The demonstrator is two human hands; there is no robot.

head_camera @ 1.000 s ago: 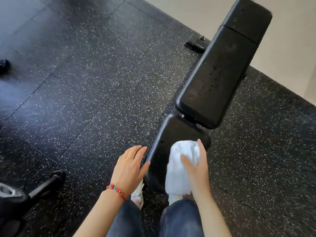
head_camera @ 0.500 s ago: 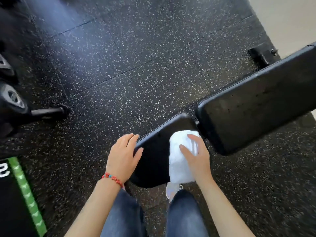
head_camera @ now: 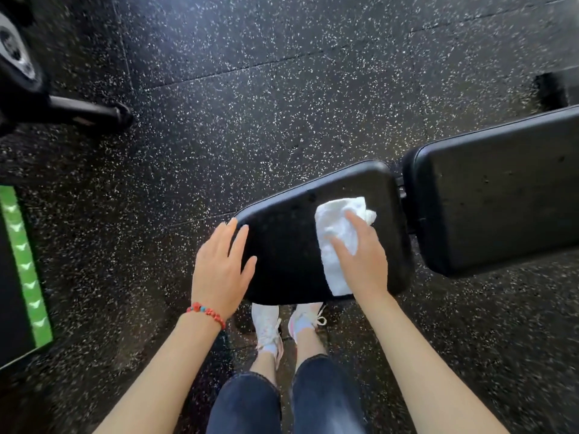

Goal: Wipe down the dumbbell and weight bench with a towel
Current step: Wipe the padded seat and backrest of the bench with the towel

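Observation:
The black padded weight bench has a seat pad (head_camera: 288, 233) right in front of me and a longer back pad (head_camera: 501, 195) running off to the right. A folded white towel (head_camera: 336, 233) lies on the right part of the seat pad. My right hand (head_camera: 363, 261) presses flat on the towel with straight fingers. At the seat pad's left edge rests my left hand (head_camera: 222, 270), fingers straight, with a red bead bracelet on the wrist. A black dumbbell (head_camera: 28, 89) lies on the floor at the upper left, partly cut off by the frame.
The floor is black speckled rubber tile (head_camera: 250, 104). A black mat with a green strip (head_camera: 25, 270) lies at the left edge. My feet in white shoes (head_camera: 282, 327) stand just under the seat pad's near edge. A black bench foot (head_camera: 551, 89) shows at the upper right.
The view has swung left, so the bench now runs to the right. My right hand has pushed the towel toward the gap between the pads. My left hand stays at the seat's left edge.

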